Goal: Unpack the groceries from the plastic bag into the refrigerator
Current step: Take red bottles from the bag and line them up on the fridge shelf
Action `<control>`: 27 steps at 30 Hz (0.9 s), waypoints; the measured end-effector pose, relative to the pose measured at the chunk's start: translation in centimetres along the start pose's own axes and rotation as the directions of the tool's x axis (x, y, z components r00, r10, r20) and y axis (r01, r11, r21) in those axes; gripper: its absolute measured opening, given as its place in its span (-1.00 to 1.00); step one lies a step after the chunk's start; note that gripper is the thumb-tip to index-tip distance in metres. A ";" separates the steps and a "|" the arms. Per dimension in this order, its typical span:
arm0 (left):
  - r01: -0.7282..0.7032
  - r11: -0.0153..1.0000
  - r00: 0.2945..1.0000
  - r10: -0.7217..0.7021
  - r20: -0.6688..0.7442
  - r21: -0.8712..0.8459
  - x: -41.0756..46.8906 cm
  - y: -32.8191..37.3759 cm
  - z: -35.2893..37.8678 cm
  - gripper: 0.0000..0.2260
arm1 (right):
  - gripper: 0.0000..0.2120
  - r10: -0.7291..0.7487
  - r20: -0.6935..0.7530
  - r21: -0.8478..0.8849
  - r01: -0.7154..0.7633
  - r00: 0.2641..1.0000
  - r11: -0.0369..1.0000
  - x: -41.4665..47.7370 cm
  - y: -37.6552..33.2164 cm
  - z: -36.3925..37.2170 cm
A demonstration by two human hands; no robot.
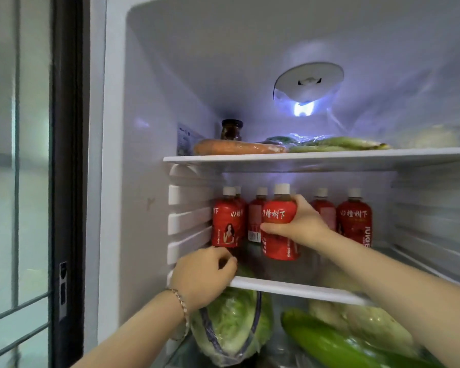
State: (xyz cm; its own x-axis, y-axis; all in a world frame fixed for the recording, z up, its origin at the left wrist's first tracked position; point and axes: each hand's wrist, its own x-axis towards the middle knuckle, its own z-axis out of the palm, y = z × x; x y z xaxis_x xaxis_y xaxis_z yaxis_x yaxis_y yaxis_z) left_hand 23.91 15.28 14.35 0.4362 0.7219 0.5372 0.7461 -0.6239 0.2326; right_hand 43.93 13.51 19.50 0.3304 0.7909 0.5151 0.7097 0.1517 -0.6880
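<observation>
I look into an open refrigerator. My right hand (295,224) grips a red juice bottle (279,240) with a white cap, held upright just above the middle glass shelf (298,289). Several more red bottles stand on that shelf: one at the left (226,224), one behind (255,216), two at the right (354,221). My left hand (205,274) rests on the shelf's front left edge, fingers curled, just below the left bottle; whether it touches the bottle I cannot tell. The plastic bag is out of view.
The top shelf (316,156) carries a wrapped carrot (237,147), wrapped greens (337,144) and a dark jar (231,130). Below the middle shelf lie a netted cabbage (231,322), a green cucumber (337,343) and pale greens (369,320). A dark-framed glass door (19,181) stands at the left.
</observation>
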 end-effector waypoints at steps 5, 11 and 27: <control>-0.041 0.999 0.999 0.042 -0.025 0.021 0.2 -0.4 0.1 -0.71 | -0.18 0.057 0.139 -0.120 -0.040 0.989 0.992 3.5 0.6 2.9; -0.068 0.998 0.997 0.068 -0.037 0.015 0.3 -0.6 0.3 -0.72 | -0.08 0.170 0.074 -0.313 -0.139 0.983 0.939 4.9 -0.2 5.8; -0.109 0.994 0.994 0.109 0.012 0.009 0.4 -0.7 0.4 -0.74 | -0.80 0.201 0.221 -0.359 -0.112 0.954 0.927 1.1 0.1 3.8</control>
State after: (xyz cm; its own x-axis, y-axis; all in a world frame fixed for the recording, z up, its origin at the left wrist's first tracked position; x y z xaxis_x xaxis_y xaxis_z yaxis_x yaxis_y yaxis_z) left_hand 23.75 16.13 14.11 0.5208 0.6536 0.5491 0.6990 -0.6958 0.1653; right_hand 42.03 16.59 18.05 0.3206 0.9162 0.2403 0.8438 -0.1610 -0.5119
